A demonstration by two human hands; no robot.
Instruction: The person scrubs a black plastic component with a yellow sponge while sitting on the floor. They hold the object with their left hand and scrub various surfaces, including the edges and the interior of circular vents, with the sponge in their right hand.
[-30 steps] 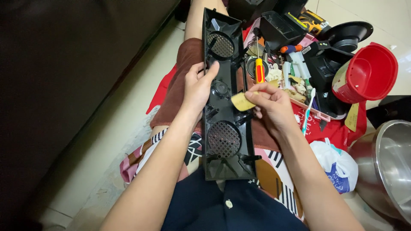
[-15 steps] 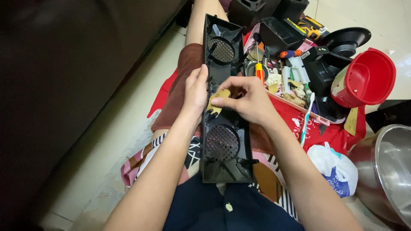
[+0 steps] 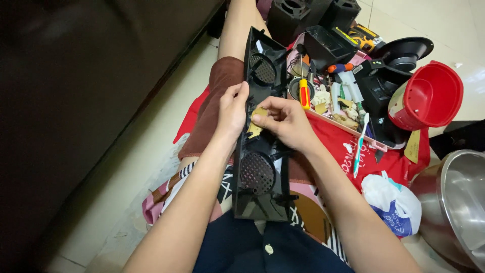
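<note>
The long black speaker panel (image 3: 262, 151) looks like moulded plastic, semi-glossy on its ribs, with two round grilles of fine perforated mesh that read as matt metal. The small yellow scrap (image 3: 255, 126) pinched against it looks soft and matt, like sponge or cloth. The brown towel (image 3: 218, 101) under the panel is a plush, fuzzy fabric. The red cloth (image 3: 338, 141) spread on the floor is thin, matt textile. The red bucket-shaped pot (image 3: 427, 98) is smooth, glossy plastic. The large steel bowl (image 3: 457, 202) is polished, reflective metal. The white carrier bag (image 3: 391, 199) is thin, crinkled plastic. The pale floor tiles (image 3: 166, 116) are smooth and slightly shiny.
</note>
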